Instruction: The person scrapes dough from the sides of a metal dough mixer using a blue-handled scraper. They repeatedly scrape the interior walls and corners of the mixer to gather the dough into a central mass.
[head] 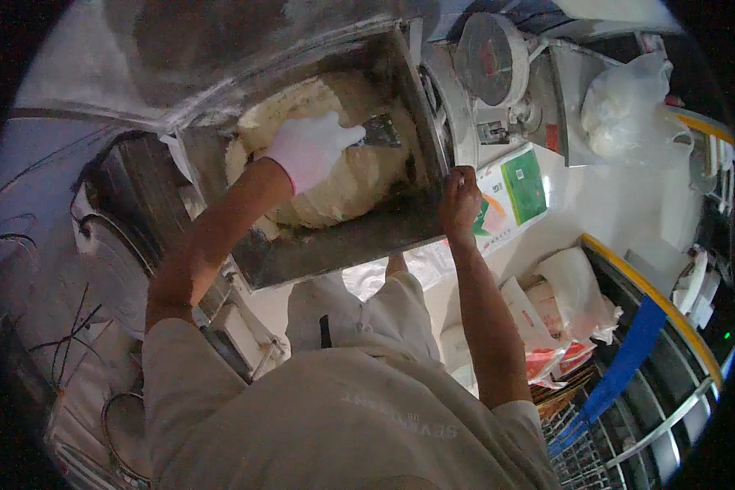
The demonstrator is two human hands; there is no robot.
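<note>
A large mass of pale dough (pixel 331 196) lies in a deep metal mixing trough (pixel 337 248) in front of me. My left hand (pixel 312 147) wears a white knitted glove with a pink cuff and reaches over the dough. It grips a flat scraper (pixel 381 131), whose dark metal blade points right, above or against the dough; I cannot tell whether it touches. My bare right hand (pixel 461 199) is closed at the trough's right front corner. Its fingers curl over the rim, and they partly hide what they hold.
A green and white printed sack (pixel 514 190) lies right of the trough. Beyond it, a clear plastic bag (pixel 625 110) with pale contents sits on a metal surface. Several bags (pixel 557 306) stand beside a wire rack with a yellow edge (pixel 649 288). Machine housing (pixel 128 177) stands at left.
</note>
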